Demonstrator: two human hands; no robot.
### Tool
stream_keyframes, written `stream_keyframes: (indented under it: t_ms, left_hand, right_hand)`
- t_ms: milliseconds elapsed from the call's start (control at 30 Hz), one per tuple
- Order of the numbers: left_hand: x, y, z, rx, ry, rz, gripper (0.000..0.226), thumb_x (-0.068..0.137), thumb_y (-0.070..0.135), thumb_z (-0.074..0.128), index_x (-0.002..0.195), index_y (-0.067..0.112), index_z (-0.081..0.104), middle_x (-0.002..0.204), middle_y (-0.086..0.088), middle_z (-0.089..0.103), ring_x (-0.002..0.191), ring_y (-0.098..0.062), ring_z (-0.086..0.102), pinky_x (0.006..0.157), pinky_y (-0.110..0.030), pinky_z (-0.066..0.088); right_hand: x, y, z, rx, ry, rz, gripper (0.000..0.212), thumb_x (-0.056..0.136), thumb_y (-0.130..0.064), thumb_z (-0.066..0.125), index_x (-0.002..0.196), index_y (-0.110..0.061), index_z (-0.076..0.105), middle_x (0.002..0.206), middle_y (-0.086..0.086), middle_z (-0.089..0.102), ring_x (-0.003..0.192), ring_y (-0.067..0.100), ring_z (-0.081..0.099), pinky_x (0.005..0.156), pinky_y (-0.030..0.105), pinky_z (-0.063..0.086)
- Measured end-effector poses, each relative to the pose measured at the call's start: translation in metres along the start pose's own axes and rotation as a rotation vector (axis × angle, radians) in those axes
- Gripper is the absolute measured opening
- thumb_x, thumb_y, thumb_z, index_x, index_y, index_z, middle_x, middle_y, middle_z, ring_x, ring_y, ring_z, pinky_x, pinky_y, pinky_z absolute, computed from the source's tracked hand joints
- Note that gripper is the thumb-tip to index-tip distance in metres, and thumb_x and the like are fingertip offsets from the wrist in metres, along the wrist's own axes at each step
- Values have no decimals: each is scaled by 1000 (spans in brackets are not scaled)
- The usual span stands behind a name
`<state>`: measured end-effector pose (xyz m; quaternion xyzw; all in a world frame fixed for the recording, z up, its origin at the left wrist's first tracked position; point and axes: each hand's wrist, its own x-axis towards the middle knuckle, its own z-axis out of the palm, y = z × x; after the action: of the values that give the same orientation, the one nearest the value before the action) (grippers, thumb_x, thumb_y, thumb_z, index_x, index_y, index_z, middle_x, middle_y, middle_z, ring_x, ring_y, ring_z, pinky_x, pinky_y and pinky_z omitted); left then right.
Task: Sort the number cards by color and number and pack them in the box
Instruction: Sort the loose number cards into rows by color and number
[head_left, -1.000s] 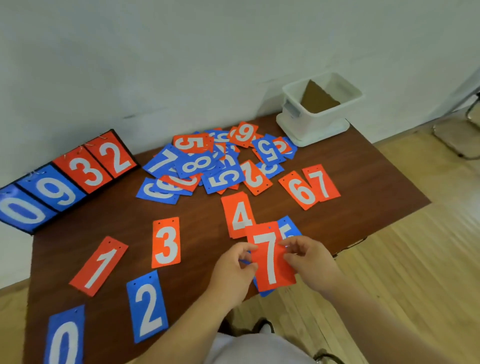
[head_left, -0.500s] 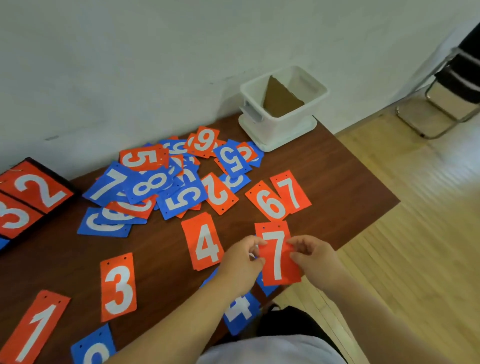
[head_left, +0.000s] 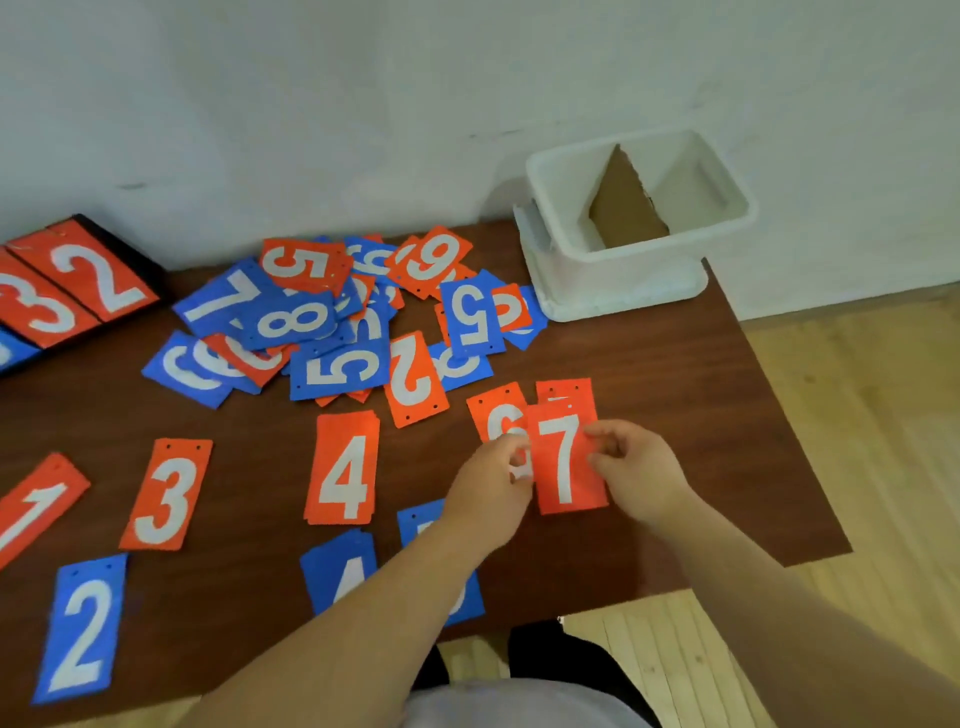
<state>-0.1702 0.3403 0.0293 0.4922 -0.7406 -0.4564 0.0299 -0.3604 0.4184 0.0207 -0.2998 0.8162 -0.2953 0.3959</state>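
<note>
Nearest us, our left arm (head_left: 363, 623) crosses a blue 4 (head_left: 337, 569) and a second blue card (head_left: 422, 525) whose numeral we cannot read. Just beyond, both hands hold one red 7 card (head_left: 563, 460) over the worktop (head_left: 717, 426). The left hand (head_left: 493, 483) pinches its left edge and the right hand (head_left: 641, 470) its right edge, fingers curled. We judge it belongs on the red card (head_left: 563, 389) lying just behind, beside the red 6 (head_left: 496, 410). That card's numeral is almost wholly covered, so we should confirm it is a 7. Then we lower ours flat, edges and punched holes matched, clear of the 6. Farther off, the mixed pile (head_left: 337, 332) overlaps, hiding many numerals. At the far corner stands the white box (head_left: 623, 291) with a cardboard divider (head_left: 623, 208); its floor is out of sight.
</note>
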Motion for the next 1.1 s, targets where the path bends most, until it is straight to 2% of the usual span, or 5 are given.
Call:
stream_keyframes:
  t_ms: [133, 233, 600, 800, 1100]
  left_hand:
    - [16, 2, 6, 532, -51, -33, 49, 96, 33, 59, 143, 28, 46, 138, 0, 51, 120, -27, 49, 99, -43, 46]
    - [18, -11, 5, 672, -81, -38, 55, 96, 36, 58, 147, 34, 38, 148, 0, 38, 128, -29, 42, 103, -46, 41]
    - [20, -36, -32, 497, 79, -129, 57, 96, 47, 59, 148, 34, 40, 150, 4, 39, 140, -21, 35, 113, -43, 37]
    - [43, -69, -93, 397, 267, -356, 64, 91, 57, 64, 145, 29, 43, 142, -3, 44, 128, -24, 48, 101, -39, 48]
    - [93, -56, -76, 464, 173, -471, 86, 90, 62, 62, 154, 26, 17, 154, -14, 25, 134, -37, 39, 103, -46, 44]
  right_hand:
    - [49, 13, -14, -113, 2, 17, 35, 90, -9, 64, 120, -26, 68, 104, 0, 70, 91, 21, 67, 72, 27, 48]
    - [62, 17, -11, -344, 25, -15, 40, 91, -19, 63, 129, -29, 65, 125, 3, 61, 106, 24, 62, 88, 35, 53]
    - [62, -38, 9, -450, -3, -92, 42, 94, -30, 64, 136, -29, 59, 144, 0, 45, 131, 24, 48, 99, 44, 53]
    - [92, -96, 64, -404, -12, -121, 38, 91, -35, 71, 127, -26, 62, 132, -1, 52, 112, 17, 59, 89, 33, 54]
    - [146, -142, 127, -502, 133, 40, 52, 87, -44, 76, 125, -15, 55, 124, 12, 47, 106, 30, 59, 90, 44, 57]
